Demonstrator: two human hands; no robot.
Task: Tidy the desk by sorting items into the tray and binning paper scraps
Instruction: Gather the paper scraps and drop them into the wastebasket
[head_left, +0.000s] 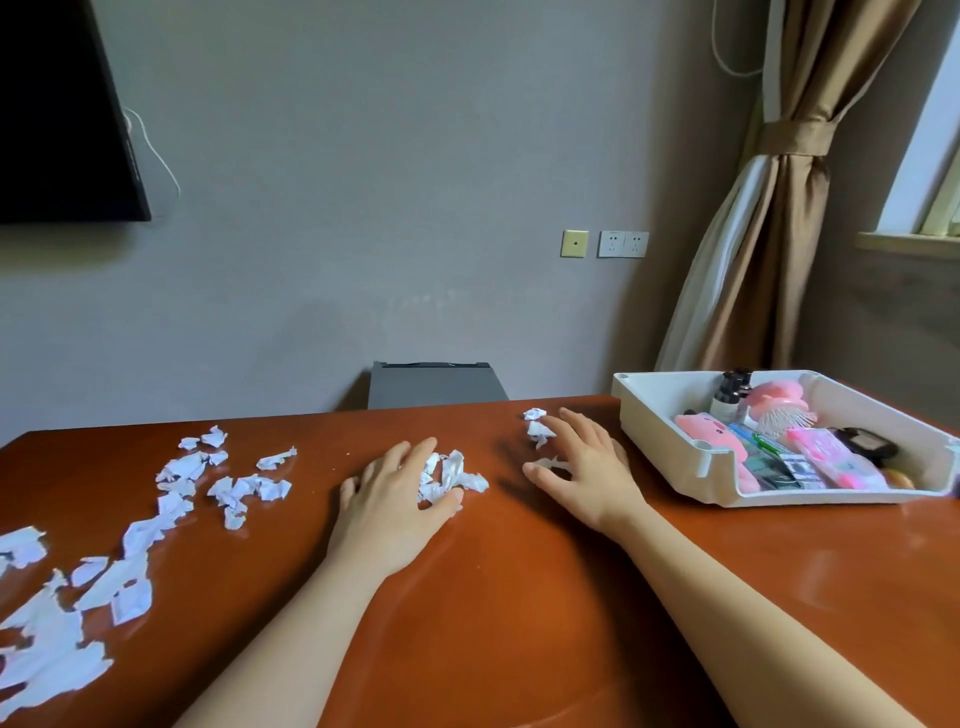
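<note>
White torn paper scraps lie scattered across the left half of the brown desk. My left hand lies palm down at the desk's middle, its fingers and thumb curled round a small bunch of scraps. My right hand rests with spread fingers over a few more scraps just left of the white tray. The tray at the right holds a dark bottle, a pink brush, a pink toy and other small items.
A grey bin stands behind the desk's far edge, against the wall. A dark screen hangs at upper left. A tied brown curtain and a window are at the right.
</note>
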